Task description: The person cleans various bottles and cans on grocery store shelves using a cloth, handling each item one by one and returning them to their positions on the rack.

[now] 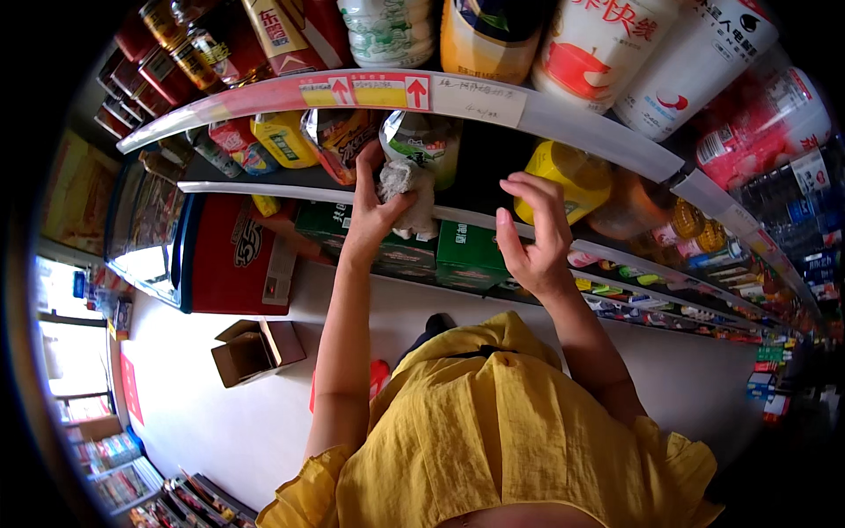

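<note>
A crumpled grey-white cloth [410, 198] is in my left hand [373, 214], at the front edge of the middle drink shelf [488, 178]. Just behind the cloth stands a clear plastic bottle with a green and white label [436, 142]. Dark-orange packaging of another drink [340, 142] sits beside my left fingers. My right hand [538, 244] is raised with its fingers apart and holds nothing. It is in front of a yellow bottle [575, 171]; whether they touch, I cannot tell. A dark gap separates the green-labelled bottle from the yellow one.
Large bottles [492, 39] line the upper shelf, above a price strip [389, 91] with handwritten tags. Green cartons [469, 254] stand below. To the left are a red chest cooler [224, 257] and an open cardboard box [257, 353] on the pale floor.
</note>
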### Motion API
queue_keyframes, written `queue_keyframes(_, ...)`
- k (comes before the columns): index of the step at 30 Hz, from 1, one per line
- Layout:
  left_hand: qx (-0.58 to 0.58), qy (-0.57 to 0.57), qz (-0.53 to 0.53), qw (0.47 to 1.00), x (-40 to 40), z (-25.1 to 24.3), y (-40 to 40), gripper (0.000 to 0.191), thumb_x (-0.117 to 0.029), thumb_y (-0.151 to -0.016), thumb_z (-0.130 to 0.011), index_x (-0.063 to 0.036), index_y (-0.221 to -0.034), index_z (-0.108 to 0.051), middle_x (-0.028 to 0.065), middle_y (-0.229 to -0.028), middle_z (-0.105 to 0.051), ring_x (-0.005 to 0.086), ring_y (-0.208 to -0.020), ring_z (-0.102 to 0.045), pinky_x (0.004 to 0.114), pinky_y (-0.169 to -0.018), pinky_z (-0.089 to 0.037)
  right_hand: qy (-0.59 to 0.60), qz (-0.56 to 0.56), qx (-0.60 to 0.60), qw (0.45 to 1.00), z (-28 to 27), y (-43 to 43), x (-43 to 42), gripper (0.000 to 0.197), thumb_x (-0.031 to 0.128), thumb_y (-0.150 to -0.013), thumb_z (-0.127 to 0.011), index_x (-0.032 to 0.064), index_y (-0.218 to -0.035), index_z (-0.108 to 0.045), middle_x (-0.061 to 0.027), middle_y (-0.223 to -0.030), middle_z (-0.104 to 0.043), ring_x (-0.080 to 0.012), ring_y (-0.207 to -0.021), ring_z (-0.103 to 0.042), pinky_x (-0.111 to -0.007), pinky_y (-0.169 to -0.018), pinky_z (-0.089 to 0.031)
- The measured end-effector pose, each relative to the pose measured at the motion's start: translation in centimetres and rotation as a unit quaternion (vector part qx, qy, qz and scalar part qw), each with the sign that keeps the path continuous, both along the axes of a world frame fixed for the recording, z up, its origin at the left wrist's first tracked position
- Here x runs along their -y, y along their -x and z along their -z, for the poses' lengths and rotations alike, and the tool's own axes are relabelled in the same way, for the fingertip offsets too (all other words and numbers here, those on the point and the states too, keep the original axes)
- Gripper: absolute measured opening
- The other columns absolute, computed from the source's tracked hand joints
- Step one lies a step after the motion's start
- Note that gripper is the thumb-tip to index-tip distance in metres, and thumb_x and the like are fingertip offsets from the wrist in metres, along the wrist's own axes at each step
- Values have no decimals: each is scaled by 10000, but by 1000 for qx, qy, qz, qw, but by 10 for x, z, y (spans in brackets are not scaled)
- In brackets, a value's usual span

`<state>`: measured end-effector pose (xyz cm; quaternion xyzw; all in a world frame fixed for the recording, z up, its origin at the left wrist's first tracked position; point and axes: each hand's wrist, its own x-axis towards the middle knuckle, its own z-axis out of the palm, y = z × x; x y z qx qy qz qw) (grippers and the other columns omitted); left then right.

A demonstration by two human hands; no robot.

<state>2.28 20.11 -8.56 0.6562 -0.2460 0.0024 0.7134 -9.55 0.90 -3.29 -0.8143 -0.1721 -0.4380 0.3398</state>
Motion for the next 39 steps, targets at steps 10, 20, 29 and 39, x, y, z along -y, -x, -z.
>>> queue_keyframes(10, 22, -74, 139, 987, -2, -9, -9, 805, -20, -634, -604, -70, -1365, -271, 140, -1298, -417, 211, -1189, -391, 295, -999, -303, -111, -7, -59, 992, -16, -77, -19, 409, 222, -828, -634, -22, -1126, -499, -221, -1044, -567, -389, -979, -537, -423, -857, -416)
queue_keyframes(20, 5, -28, 37, 999, 28, 3, -53, 1013, -122, -629, -662, -26, -1430, -50, 203, -1414, -229, 283, -1303, -254, 293, -1043, -243, -54, 113, -27, 992, -14, -87, -7, 262, 211, -849, -615, -9, -986, -576, -190, -907, -603, -385, -858, -564, -426, -740, -435)
queue_keyframes(29, -31, -49, 46, 997, 38, 6, -76, 962, -137, -637, -651, -26, -1431, -119, 206, -1417, -263, 290, -1317, -263, 284, -1051, -236, -50, 105, -27, 993, -13, -87, -5, 268, 208, -857, -600, -10, -1009, -572, -204, -928, -606, -392, -875, -568, -421, -756, -443)
queue_keyframes(39, 72, -45, 7, 996, 5, -17, -10, 416, -77, -785, -550, -11, -1190, -482, 68, -1070, -551, 150, -982, -518, 259, -869, -414, 32, 173, 2, 984, -14, -35, -42, 513, 199, -847, -615, -57, -1242, -410, -238, -1282, -391, -371, -1156, -402, -417, -958, -329)
